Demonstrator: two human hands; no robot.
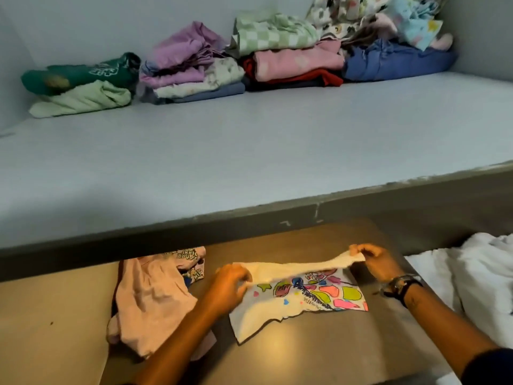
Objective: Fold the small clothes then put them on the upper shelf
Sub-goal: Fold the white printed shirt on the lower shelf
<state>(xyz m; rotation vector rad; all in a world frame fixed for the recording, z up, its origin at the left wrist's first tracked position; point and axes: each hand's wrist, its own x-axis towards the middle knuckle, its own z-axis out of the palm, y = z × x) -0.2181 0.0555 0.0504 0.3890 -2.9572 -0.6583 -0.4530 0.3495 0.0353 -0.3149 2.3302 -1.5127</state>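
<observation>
A small white shirt [302, 297] with a bright multicoloured print lies on the lower surface [277, 354]. My left hand [229, 284] pinches its left top edge. My right hand [373, 259], with a watch on the wrist, pinches the right top edge and lifts that edge into a fold over the print. The upper shelf [249, 151] stretches above, light blue, with several stacks of folded clothes [194, 70] along its back wall.
A pile of pink unfolded clothes [152, 304] lies left of the shirt, partly under the shelf's dark front edge [249, 215]. White fabric [477, 276] sits at the right. The front half of the upper shelf is bare.
</observation>
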